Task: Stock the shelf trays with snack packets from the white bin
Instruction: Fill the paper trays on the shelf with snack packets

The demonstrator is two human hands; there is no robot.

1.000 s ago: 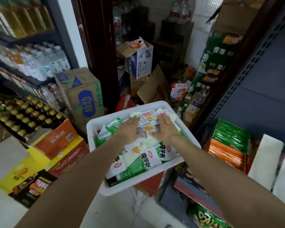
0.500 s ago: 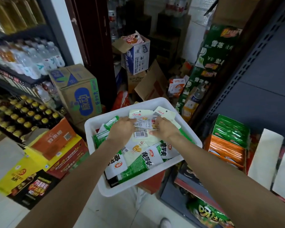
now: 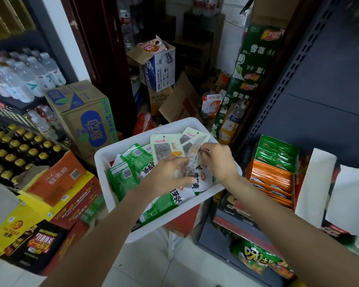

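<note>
We've got both hands in the white bin (image 3: 104,162), mid-aisle. Left hand (image 3: 170,172) and right hand (image 3: 220,160) each pinch the same blurred packet (image 3: 192,156) w/ curled fingers, lifting it off the pile. Best to square a few packets into one stack, grip firm, then carry right to the shelf tray (image 3: 271,181) w/ orange and green packs.

The yellow carton (image 3: 9,228) at lower left reads "HI TIGER". The green cartons (image 3: 255,56) stacked by the shelf post show 雪花. A green packet (image 3: 170,200) in the white bin (image 3: 104,160) seems to read 魔芋爽, though blurred.
</note>
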